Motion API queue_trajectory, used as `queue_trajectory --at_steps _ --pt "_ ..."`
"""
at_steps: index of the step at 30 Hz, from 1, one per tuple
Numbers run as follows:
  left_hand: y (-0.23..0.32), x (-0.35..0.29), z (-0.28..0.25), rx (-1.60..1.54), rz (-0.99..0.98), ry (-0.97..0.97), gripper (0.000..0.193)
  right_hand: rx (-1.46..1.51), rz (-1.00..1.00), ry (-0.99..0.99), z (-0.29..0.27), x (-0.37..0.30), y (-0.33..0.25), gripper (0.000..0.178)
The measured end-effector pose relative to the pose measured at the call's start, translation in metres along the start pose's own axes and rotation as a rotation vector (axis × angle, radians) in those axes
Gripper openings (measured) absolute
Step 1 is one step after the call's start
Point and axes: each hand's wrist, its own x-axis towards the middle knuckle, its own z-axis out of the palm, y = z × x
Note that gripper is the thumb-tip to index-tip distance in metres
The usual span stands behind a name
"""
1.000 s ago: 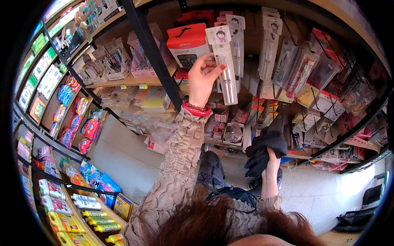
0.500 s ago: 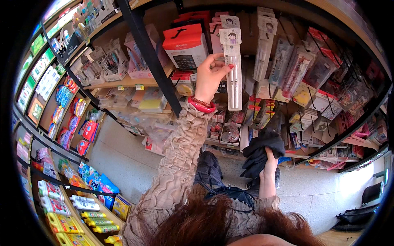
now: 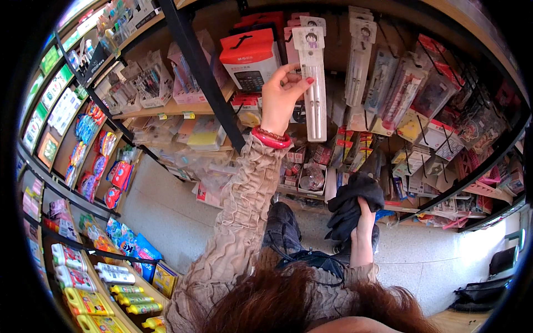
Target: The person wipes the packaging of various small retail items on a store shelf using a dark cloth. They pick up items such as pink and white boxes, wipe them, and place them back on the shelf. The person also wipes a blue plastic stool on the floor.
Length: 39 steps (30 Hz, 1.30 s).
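At the front of a hanging display, my left hand pinches the left edge of a slim clear packet of pens. The packet hangs upright, with a pale card printed with a cartoon figure on top. Behind it a similar packet card shows. Lower down on the right, my right hand is closed on a bundle of dark cloth, possibly gloves; some fingers are hidden by it.
A red and white boxed calculator stands left of the packet. More hanging packets fill hooks to the right. A black shelf post rises beside my left forearm. Bottles line shelves at lower left, above a speckled floor.
My left hand and the pen packet have shifted slightly up and to the left. My right hand with the dark cloth stays nearly in place.
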Motion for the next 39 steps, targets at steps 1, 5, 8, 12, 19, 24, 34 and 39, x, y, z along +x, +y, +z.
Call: queue_trajectory --at_steps 1,5,8,12,19,24,34,39 --pt "0.001 0.004 0.000 0.009 0.016 0.004 0.037 0.004 0.001 -0.003 0.000 0.000 0.001 0.039" --pt "-0.003 0.018 0.003 -0.008 0.016 0.013 0.037 -0.008 0.006 0.020 0.001 -0.001 0.000 0.039" --pt "-0.002 0.020 0.001 0.018 -0.006 0.027 0.036 -0.025 0.008 0.005 -0.003 0.001 0.005 0.039" --pt "0.000 0.021 0.004 0.001 -0.017 0.030 0.036 -0.023 0.018 -0.001 -0.004 0.001 0.002 0.038" --pt "-0.002 0.028 0.008 -0.011 -0.065 0.084 0.036 0.014 0.023 0.005 -0.006 0.003 0.003 0.040" --pt "-0.020 0.050 0.007 -0.027 -0.092 0.106 0.039 -0.009 -0.002 0.006 -0.011 0.008 0.011 0.041" --pt "-0.063 0.097 0.032 0.115 0.014 0.299 0.025 0.007 0.033 0.039 -0.016 0.009 0.001 0.040" --pt "-0.079 0.104 0.032 0.323 0.174 0.361 0.032 0.022 0.034 0.047 -0.023 0.007 -0.004 0.039"
